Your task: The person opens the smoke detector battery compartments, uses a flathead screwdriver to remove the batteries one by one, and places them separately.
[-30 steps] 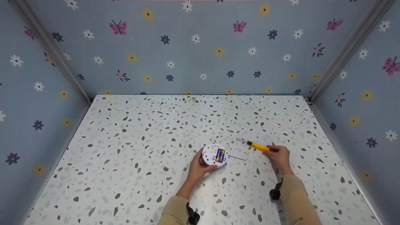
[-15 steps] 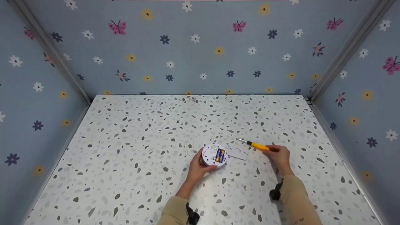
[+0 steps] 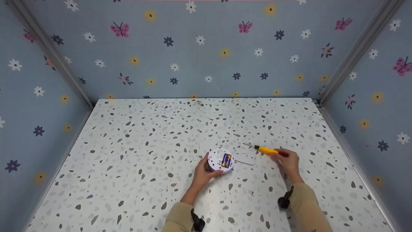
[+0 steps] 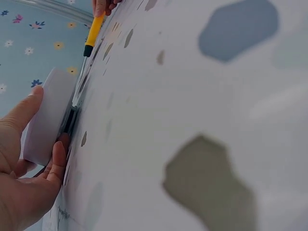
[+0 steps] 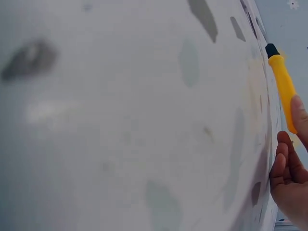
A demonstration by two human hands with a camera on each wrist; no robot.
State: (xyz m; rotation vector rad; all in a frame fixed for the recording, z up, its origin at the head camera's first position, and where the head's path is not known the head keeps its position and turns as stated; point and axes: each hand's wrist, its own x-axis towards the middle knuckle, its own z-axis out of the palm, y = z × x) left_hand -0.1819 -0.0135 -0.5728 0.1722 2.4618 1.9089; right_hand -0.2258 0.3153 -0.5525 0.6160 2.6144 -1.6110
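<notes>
My left hand (image 3: 203, 174) grips a round white battery device (image 3: 215, 158) by its left side, the thumb at its near rim. Its back faces up, and purple and yellow batteries (image 3: 227, 160) show in the open compartment. From the left wrist, the device's pale side wall (image 4: 50, 118) shows between thumb and fingers. To the right, my right hand (image 3: 289, 161) pinches the end of a screwdriver's (image 3: 267, 150) yellow handle. The metal shaft points left, beyond the device's far right side. The right wrist view shows the yellow handle (image 5: 284, 86) under the thumb, other fingers bent below.
A flat, pale strip with a rounded end (image 3: 247, 159) lies on the speckled white tabletop (image 3: 135, 167), right beside the device. Blue flowered panels (image 3: 206, 48) stand at the back and both sides. Black camera mounts (image 3: 284, 202) sit at the wrists.
</notes>
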